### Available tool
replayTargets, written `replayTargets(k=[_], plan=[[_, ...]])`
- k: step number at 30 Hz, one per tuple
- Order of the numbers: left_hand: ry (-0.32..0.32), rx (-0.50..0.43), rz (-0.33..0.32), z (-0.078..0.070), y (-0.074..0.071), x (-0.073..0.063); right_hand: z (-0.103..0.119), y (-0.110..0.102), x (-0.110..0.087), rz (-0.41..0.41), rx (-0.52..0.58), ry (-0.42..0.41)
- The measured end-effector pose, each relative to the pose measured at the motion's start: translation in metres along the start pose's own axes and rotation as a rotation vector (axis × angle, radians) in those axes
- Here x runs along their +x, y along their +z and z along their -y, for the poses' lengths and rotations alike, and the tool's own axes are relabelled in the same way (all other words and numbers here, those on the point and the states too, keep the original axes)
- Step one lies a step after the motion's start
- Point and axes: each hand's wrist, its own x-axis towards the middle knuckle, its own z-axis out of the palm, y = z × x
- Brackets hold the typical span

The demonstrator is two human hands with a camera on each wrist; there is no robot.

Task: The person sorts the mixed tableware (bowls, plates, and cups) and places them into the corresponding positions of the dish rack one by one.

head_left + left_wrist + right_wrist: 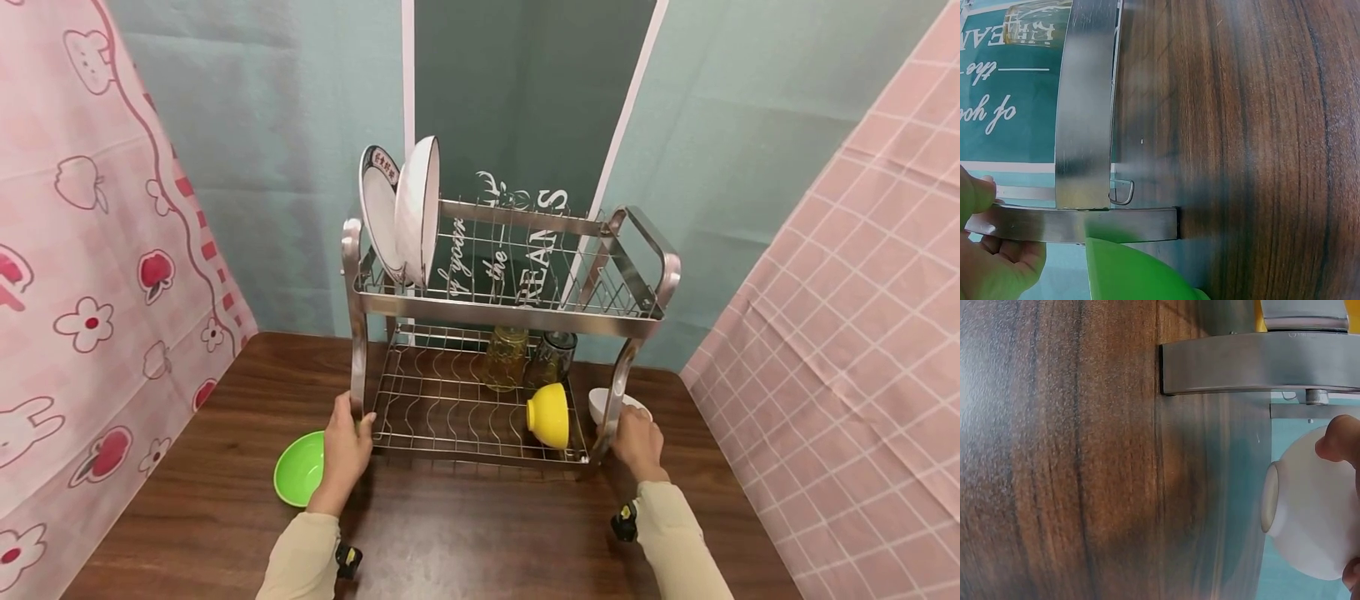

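Observation:
A two-tier metal dish rack [480,313] stands on the table. At its front left leg, my left hand [348,450] grips the metal, thumb on one side and fingers on the other in the left wrist view. A green bowl [298,468] sits beside that wrist. Outside the rack's front right leg, my right hand [639,446] holds a white bowl [1313,506], the thumb against its near side and fingertips at the opposite side. Its foot ring shows in the right wrist view, level with the table's far edge.
On the upper tier, a white plate [378,208] and a large white bowl [417,208] stand on edge. Below are a yellow bowl [551,417] on its side, an amber glass [506,360] and a dark glass [555,358]. Patterned curtains [847,350] border the wooden table [480,533].

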Motion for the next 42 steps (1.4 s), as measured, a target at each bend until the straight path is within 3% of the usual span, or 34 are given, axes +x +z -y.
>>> replayTargets(k=[5,14,19,23,29,35,42], plan=[[-0.012,-0.001,0.004,-0.002,-0.001,0.001,0.001,-0.002,-0.001,-0.061,0.031,0.006],[-0.005,0.0,0.013,-0.001,-0.001,0.001,-0.001,-0.006,-0.005,-0.35,-0.013,-0.094],[-0.005,-0.001,0.011,-0.001,-0.001,0.001,0.001,-0.013,-0.007,-0.395,-0.068,-0.12],[-0.009,0.0,0.012,-0.001,-0.001,0.0,-0.001,-0.018,-0.009,-0.351,-0.089,-0.125],[-0.009,-0.002,0.008,0.0,-0.001,0.0,-0.002,-0.026,-0.014,-0.223,-0.034,-0.036],[-0.017,-0.004,0.01,-0.001,-0.001,0.0,0.002,-0.034,-0.018,-0.178,-0.006,-0.023],[-0.016,-0.003,0.01,-0.002,-0.001,0.0,0.004,-0.048,-0.019,-0.004,0.035,0.002]])
